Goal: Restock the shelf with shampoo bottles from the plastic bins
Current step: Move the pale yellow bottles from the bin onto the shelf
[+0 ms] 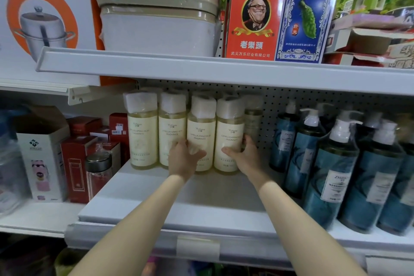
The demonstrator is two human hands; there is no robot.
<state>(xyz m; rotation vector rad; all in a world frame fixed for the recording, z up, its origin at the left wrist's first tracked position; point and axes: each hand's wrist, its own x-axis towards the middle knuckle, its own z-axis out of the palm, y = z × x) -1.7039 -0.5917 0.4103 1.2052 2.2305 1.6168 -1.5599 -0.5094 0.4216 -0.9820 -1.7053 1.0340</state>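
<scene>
Several cream shampoo bottles with white wrapped caps stand in a row at the back of the white shelf [170, 206]. My left hand [184, 158] grips the lower part of the third cream bottle [201, 127]. My right hand [243, 155] wraps around the base of the fourth cream bottle [230, 127], fingers curled behind its right side. Both bottles stand upright on the shelf. A further clear-topped bottle [253, 116] sits behind the fourth one. No plastic bin is in view.
Blue pump bottles [336, 163] crowd the right half of the shelf. Red boxes [76, 163] and a glass flask [98, 170] fill the neighbouring shelf on the left. The upper shelf edge [224, 69] overhangs the bottles closely. Bare shelf lies in front of the cream row.
</scene>
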